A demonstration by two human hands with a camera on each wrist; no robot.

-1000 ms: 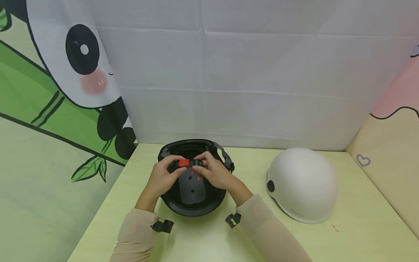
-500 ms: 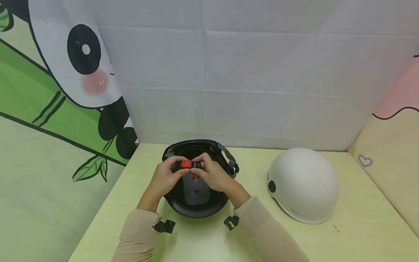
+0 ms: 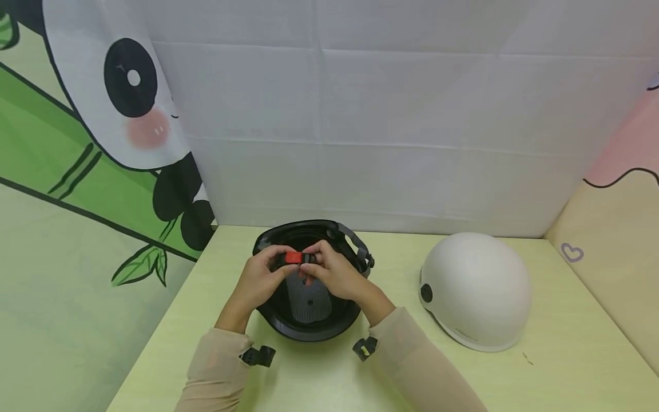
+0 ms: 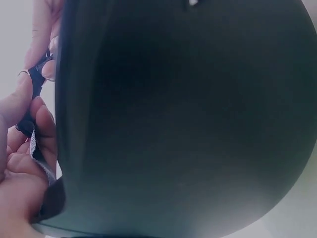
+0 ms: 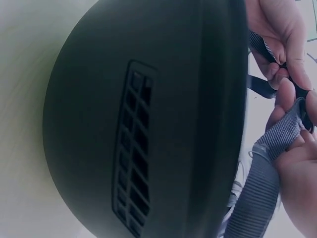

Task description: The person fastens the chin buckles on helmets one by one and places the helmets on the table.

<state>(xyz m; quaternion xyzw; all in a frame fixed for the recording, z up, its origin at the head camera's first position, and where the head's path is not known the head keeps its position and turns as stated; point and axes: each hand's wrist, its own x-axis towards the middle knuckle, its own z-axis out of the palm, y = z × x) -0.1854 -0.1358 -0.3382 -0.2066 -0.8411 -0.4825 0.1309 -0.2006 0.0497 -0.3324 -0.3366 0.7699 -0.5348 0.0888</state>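
A black helmet (image 3: 304, 332) lies upside down on the table, its padded inside facing up. Over its opening, my left hand (image 3: 257, 281) pinches the red half of a chin strap buckle (image 3: 294, 258) between thumb and fingers. My right hand (image 3: 340, 276) pinches the buckle's black end from the other side. The two ends meet in one line, red against black. A grey woven strap (image 5: 253, 198) runs from the helmet to the right hand in the right wrist view. In the left wrist view, the helmet's dark shell (image 4: 183, 124) fills most of the picture, with the fingers at its rim.
A white helmet (image 3: 476, 292) stands dome up to the right on the pale yellow table (image 3: 391, 257). Behind rises a white cloth backdrop (image 3: 391, 131), with printed cartoon panels at both sides. Each wrist wears a small black camera mount (image 3: 259, 356).
The two hands have come closer together, and the dark gap between the buckle's red and black parts has closed. The black helmet has shifted slightly right. The white helmet stays put.
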